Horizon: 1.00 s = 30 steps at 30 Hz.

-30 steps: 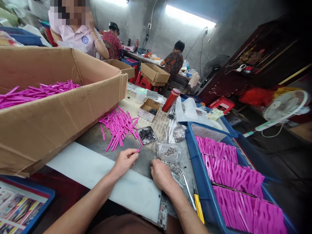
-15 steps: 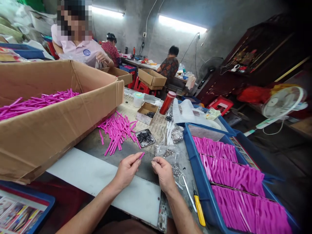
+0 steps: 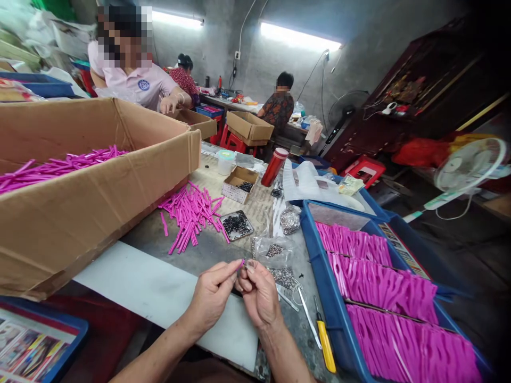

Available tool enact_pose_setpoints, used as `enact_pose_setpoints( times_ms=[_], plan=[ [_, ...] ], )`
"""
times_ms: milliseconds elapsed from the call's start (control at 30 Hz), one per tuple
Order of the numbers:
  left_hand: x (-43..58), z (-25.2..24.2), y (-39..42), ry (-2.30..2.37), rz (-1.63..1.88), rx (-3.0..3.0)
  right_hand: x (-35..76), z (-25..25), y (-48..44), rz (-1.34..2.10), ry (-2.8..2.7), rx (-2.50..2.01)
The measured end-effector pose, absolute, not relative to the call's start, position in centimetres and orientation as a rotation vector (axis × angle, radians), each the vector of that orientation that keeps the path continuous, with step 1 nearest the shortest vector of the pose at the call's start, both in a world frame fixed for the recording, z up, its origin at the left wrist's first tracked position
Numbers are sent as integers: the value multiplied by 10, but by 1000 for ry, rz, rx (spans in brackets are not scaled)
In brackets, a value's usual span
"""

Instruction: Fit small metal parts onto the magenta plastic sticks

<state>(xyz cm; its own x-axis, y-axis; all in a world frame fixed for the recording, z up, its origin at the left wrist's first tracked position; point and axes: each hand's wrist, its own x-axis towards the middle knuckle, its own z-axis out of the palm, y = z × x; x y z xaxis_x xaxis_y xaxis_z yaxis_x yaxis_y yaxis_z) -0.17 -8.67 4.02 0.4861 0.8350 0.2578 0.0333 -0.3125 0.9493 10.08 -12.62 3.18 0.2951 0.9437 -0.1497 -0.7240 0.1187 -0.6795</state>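
My left hand (image 3: 213,295) is closed in a pinch on a magenta plastic stick (image 3: 242,263), of which only the tip shows past the fingers. Meeting it at that tip, my right hand (image 3: 258,293) has thumb and finger pinched together. Whatever they grip is too small and covered to name. Beyond my hands lie a loose pile of magenta plastic sticks (image 3: 194,213) and a small tray of black pieces (image 3: 237,225). Bags of small metal parts (image 3: 274,250) rest just past my right hand.
A large cardboard box (image 3: 91,197) of magenta sticks stands at left. On the right is a blue crate (image 3: 319,276) packed with magenta pieces. A yellow-handled screwdriver (image 3: 326,340), a red flask (image 3: 274,167) and a small carton (image 3: 239,183) are on the table. A co-worker (image 3: 131,85) sits opposite.
My hands have come together, the right turning palm-inward to meet the stick's tip. The stick has moved slightly right. The co-worker's hand opposite has shifted right and down.
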Motion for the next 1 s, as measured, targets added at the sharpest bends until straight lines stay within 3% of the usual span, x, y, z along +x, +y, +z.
enact_pose_setpoints(
  times_ms=[367,1000],
  plan=[
    [0,40,-91,687,1004,1683,99,33,-126,1258,-360,-747],
    [0,36,-92,756,990,1731,104,17,-128,794,-705,-1224]
  ],
)
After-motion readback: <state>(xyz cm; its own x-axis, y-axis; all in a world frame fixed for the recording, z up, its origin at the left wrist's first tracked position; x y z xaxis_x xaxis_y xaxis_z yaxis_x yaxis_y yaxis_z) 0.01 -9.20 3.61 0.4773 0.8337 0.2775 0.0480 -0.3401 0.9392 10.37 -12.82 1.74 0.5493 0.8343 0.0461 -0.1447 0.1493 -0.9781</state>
